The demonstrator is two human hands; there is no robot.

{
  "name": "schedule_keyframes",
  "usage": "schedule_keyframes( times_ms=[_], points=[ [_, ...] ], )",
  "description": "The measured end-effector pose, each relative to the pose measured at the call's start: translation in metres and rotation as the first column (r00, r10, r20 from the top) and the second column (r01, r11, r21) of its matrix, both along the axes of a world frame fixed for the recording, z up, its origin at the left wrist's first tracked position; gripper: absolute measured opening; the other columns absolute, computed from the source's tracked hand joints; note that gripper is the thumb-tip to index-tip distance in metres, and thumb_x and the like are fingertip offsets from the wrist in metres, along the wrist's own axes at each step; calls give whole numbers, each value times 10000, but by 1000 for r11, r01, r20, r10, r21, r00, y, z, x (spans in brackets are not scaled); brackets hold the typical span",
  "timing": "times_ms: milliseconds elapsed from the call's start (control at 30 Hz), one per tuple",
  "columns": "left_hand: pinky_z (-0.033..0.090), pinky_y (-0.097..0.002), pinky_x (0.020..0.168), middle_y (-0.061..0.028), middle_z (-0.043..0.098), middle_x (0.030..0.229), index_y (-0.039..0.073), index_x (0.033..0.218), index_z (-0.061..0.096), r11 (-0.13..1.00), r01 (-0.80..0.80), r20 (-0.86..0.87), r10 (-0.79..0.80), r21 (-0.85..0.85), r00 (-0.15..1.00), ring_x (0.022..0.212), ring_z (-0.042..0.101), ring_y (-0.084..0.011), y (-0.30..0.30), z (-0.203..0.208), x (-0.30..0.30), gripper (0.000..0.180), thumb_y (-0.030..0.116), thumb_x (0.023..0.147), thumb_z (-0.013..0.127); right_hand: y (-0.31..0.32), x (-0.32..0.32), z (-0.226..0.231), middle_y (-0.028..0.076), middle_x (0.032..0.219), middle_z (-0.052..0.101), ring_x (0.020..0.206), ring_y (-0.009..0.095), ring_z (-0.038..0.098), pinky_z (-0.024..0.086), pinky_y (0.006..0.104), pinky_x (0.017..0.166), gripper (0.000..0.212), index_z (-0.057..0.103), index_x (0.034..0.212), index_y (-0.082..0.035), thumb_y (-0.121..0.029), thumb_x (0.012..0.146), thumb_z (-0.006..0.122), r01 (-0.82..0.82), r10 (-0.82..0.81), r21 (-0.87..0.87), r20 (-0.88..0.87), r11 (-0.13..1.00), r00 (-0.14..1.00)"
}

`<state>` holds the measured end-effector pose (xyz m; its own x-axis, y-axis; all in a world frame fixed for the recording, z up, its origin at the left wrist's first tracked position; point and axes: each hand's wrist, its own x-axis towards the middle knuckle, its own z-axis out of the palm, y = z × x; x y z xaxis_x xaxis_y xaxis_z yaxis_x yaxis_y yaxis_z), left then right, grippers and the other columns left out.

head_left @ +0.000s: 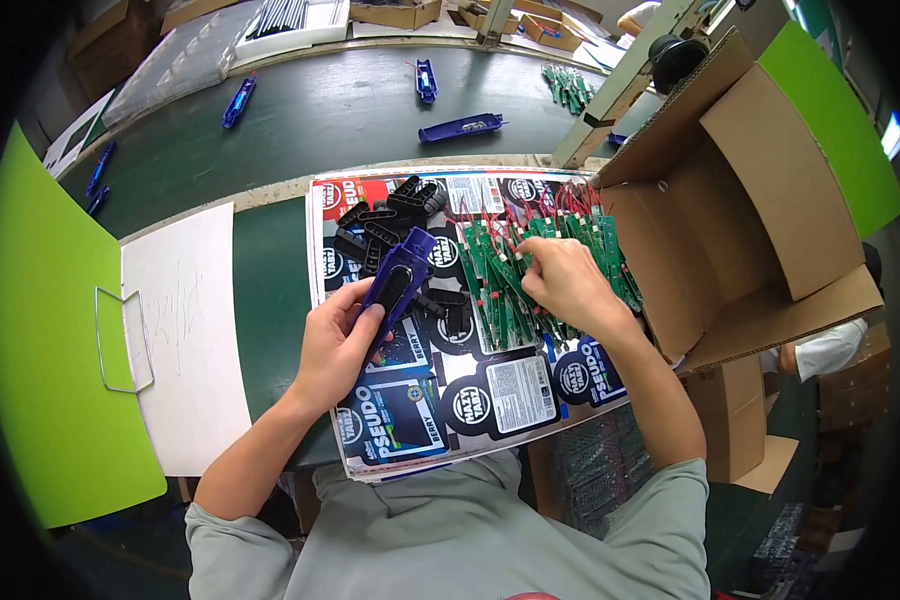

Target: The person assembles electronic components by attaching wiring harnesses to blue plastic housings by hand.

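Note:
My left hand (338,345) is wrapped round a dark blue plastic casing (417,246), long and narrow, with a black insert (395,287) showing in its hollow. The casing tilts up and to the right over the printed sheets. At the heap of green circuit boards (500,320), my right hand (568,283) is closed, thumb and forefinger pinching at one slim circuit board with red wires. Its far end is lost among the others. Small black plastic parts (378,232) lie in a loose pile just beyond the casing, and more black parts (452,312) sit between my hands.
A stack of printed sheets (505,395) lies under the parts. An open cardboard box (740,240) stands tipped at the right. Blue casings (460,128) rest on the green bench (330,100) beyond. At left are a white sheet (185,340) and a bright green panel (55,370).

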<state>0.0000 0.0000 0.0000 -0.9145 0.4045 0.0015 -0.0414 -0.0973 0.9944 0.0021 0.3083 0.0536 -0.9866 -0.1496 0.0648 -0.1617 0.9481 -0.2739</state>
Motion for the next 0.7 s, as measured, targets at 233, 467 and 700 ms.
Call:
schedule_keyframes(
  times_ms=[233, 467, 700],
  points=[
    [492, -214, 558, -45, 658, 901, -22, 1287, 584, 1000, -12, 61, 10, 28, 998, 736, 596, -66, -2, 5, -1, 292, 51, 1006, 547, -16, 10, 53, 173, 885, 659, 717, 249, 658, 543, 362, 704, 272, 621, 1066, 27, 9, 795, 634, 233, -279, -199, -248, 952, 928],
    [551, -266, 718, -115, 665, 1120, 10, 1414, 448, 963, 48, 177, -97, 263, 980, 849, 644, -120, 1, 2, -5, 388, 110, 1041, 490, -72, 26, 66, 92, 1069, 614, 755, 81, 642, 517, 204, 636, 287, 538, 1212, 57, 71, 927, 563, -133, -135, -851, -231, 508, 964],
    [543, -260, 778, -78, 664, 1145, 37, 1443, 454, 909, -24, 267, -97, 415, 959, 898, 655, -120, 0, -1, -4, 425, 270, 1090, 423, -132, 20, 25, 93, 1048, 614, 782, 127, 696, 547, 218, 633, 260, 560, 1178, 58, 45, 934, 649, -157, -19, -911, -177, 382, 984]
  ],
)
